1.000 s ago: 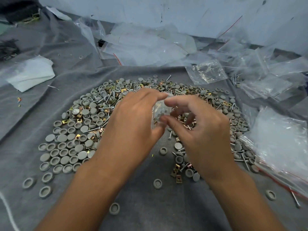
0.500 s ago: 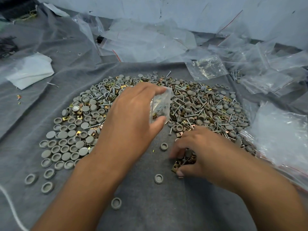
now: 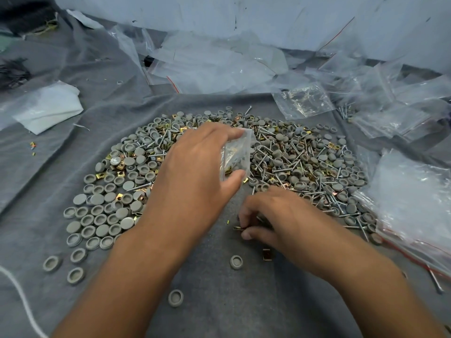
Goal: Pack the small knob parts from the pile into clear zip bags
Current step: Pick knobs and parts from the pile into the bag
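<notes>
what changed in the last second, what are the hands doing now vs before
The right hand left the small zip bag, dropped to the near edge of the pile and now pinches a brass-coloured part there. The left hand alone keeps gripping the bag above the pile. Pile and loose bags unchanged.

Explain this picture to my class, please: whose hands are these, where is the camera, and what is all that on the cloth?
There is no machine here: a person works bare-handed, filmed by a camera worn on the head, looking down. The left hand holds up a small clear zip bag with some parts already inside. The right hand is down at the near edge of the pile, pinching a small brass-coloured piece. The pile mixes grey round caps, screws and brass clips on a grey cloth. More clear bags lie to the right and behind.
</notes>
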A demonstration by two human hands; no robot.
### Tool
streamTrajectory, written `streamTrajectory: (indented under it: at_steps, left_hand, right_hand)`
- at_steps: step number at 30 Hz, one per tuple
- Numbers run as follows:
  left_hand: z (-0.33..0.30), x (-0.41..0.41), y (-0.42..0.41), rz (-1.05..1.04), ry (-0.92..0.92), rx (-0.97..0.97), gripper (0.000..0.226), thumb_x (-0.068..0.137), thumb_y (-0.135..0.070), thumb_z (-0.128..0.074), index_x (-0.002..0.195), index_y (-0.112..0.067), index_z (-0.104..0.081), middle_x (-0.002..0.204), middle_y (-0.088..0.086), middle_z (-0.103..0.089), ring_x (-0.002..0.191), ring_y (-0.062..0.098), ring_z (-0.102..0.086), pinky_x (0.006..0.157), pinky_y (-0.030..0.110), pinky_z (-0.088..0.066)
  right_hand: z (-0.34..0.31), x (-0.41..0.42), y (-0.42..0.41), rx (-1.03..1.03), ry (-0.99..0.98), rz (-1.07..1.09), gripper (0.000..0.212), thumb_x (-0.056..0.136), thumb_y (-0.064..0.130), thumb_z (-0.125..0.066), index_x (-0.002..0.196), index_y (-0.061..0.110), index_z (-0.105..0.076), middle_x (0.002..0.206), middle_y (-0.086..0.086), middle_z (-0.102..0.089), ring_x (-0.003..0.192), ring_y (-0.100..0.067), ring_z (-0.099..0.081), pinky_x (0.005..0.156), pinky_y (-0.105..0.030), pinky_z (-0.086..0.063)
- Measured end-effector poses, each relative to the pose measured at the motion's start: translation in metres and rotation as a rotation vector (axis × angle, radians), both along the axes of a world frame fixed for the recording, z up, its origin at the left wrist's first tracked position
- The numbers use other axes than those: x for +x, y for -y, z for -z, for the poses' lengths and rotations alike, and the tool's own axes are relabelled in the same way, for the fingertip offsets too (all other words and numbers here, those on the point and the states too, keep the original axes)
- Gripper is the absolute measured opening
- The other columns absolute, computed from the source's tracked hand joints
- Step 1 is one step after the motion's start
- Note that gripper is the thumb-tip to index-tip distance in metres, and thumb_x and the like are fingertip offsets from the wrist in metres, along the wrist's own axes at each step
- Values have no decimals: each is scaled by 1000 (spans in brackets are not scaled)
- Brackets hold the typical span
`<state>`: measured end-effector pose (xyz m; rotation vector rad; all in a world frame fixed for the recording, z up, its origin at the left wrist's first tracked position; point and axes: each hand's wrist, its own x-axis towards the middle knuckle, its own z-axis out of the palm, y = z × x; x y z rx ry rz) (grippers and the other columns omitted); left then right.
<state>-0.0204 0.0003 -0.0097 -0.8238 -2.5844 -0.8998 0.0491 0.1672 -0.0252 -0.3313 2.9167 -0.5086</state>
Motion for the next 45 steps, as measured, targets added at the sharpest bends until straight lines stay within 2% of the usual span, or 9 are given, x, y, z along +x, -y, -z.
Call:
streamTrajectory:
  at_steps: [5,10,15,18,24,30,32,36,45]
  left_hand:
    - [0,0,0,0,4,-9,57,76,-27,-80,130,-22,-62,123,-10,-63,112,11,-56,103,26,-40]
    - [1,-1,-2,7,10,-19,56,76,-33,-75,130,-24,-61,123,-11,-62,112,9,-54,101,22,-36]
    - [3,2,-7,25,3,-6,55,75,-33,-72,128,-24,-62,123,-10,-63,116,10,-55,103,27,-40]
    - [4,2,-8,47,-8,7,53,76,-33,-70,127,-22,-63,122,-9,-64,115,11,-57,103,34,-46]
    - [3,2,-7,39,-6,47,45,81,-33,-73,124,-23,-66,120,-13,-65,114,9,-59,101,35,-48]
    - [0,4,-6,23,-17,104,24,83,-40,-67,103,-29,-73,103,-17,-70,99,6,-64,91,44,-53]
    - [-2,5,-6,14,-7,109,24,81,-43,-65,100,-30,-73,99,-18,-70,95,5,-65,89,41,-54]
    - [-2,2,-5,-44,34,121,15,82,-39,-75,95,-32,-74,89,-25,-63,83,-5,-56,78,8,-41]
    - [-1,1,-4,-35,37,44,39,79,-12,-81,115,-24,-73,104,-15,-69,95,-3,-54,89,8,-32]
  right_hand:
    - [-5,1,-10,-304,-166,134,10,95,38,-62,103,43,-58,95,33,-54,91,12,-51,76,-6,-36]
    - [-9,1,-12,-526,-436,260,9,100,36,-55,105,38,-63,93,23,-59,90,-1,-58,72,-8,-40]
    - [-6,-1,-3,-426,-655,280,19,103,31,-54,113,26,-70,99,17,-61,96,8,-56,81,-4,-37]
    - [0,-5,4,-367,-706,279,21,100,22,-62,118,19,-72,100,6,-63,94,-1,-59,83,-9,-40]
    - [2,-6,8,-392,-804,291,11,93,23,-72,103,22,-69,89,17,-61,83,9,-54,76,-3,-37]
    - [1,-5,9,-445,-816,310,10,90,22,-77,97,21,-69,85,24,-59,79,14,-55,70,0,-36]
    - [2,-5,11,-439,-823,318,10,90,21,-77,95,20,-69,84,22,-58,77,13,-54,69,0,-36]
    - [2,-3,15,-470,-854,353,8,93,22,-74,95,20,-67,82,21,-59,75,7,-56,67,-3,-38]
    - [0,-4,12,-456,-844,381,7,95,23,-71,101,22,-67,88,20,-58,79,6,-54,71,-4,-38]
